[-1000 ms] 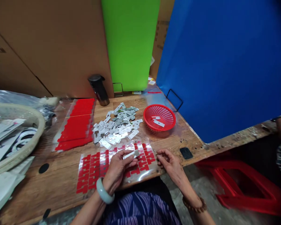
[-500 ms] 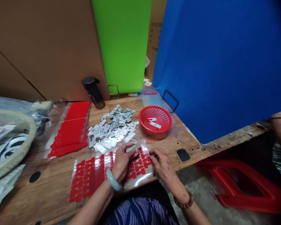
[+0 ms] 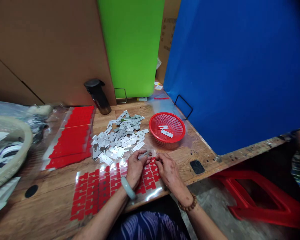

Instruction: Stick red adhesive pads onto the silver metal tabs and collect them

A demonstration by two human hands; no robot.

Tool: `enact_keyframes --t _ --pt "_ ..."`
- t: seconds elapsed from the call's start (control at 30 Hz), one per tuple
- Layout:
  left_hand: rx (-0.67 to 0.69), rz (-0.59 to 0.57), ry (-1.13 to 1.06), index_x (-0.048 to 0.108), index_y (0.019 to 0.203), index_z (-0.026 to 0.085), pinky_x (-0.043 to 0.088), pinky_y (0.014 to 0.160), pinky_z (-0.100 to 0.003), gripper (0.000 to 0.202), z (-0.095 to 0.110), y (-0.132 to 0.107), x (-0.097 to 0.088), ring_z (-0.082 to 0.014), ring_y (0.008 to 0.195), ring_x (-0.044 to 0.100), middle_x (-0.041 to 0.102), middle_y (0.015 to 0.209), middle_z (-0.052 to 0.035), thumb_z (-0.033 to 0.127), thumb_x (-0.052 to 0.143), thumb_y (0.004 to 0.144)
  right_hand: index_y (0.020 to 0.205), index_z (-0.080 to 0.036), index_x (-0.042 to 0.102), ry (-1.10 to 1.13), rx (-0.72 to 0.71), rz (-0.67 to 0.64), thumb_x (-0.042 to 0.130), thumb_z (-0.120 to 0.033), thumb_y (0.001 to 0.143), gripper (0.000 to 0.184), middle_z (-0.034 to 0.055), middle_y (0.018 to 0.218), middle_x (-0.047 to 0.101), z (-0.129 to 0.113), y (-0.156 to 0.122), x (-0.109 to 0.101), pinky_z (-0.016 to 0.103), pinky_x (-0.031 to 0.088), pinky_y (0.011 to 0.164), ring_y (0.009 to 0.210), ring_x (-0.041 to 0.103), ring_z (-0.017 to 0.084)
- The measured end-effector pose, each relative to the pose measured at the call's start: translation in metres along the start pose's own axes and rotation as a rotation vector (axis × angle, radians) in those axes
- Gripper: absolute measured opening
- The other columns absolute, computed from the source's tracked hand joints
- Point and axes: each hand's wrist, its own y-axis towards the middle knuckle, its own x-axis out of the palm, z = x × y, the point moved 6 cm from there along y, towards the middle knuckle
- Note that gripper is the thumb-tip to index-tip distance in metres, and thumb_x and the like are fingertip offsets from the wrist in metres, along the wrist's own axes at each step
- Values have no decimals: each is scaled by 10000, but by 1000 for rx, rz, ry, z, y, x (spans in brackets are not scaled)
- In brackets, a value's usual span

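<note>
My left hand pinches a small metal plate over the far right end of a clear sheet of red stickers. Close beside it, my right hand rests on the same sheet, fingertips bent toward the plate; what they pinch is too small to tell. Just beyond both hands lies a heap of small metal plates. A red mesh basket to the right of the heap holds two plates.
More red sticker sheets lie at the left. A beige basket with papers sits at the far left edge, a dark cylinder at the back. Cardboard, green and blue panels wall the wooden table. Red stool lower right.
Both hands have moved forward along the sticker sheet toward the metal heap and drawn closer together. The left hand still holds the plate.
</note>
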Motion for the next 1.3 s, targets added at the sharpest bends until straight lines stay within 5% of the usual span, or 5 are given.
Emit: enact_keyframes --t 0.33,0.8,1.3 --pt "4 7 39 572 943 114 539 759 -311 249 -8 5 -4 -189 723 701 711 750 -86 142 657 711 781 -199 512 -9 -13 -32 463 -113 795 100 37 803 567 1 4 -1 283 416 691 741 522 174" --pt "57 38 84 600 900 119 542 689 -269 241 -5 5 -5 -163 676 688 694 731 -51 141 684 674 917 -199 603 29 -18 100 397 -132 868 222 73 877 573 -6 -12 0 321 440 752 806 525 195" --pt "88 72 76 599 859 107 536 684 -263 197 1 0 0 -140 626 670 684 698 -40 106 666 673 830 -197 552 108 -71 45 419 -158 881 147 51 841 552 -9 -18 -5 299 427 752 809 518 183"
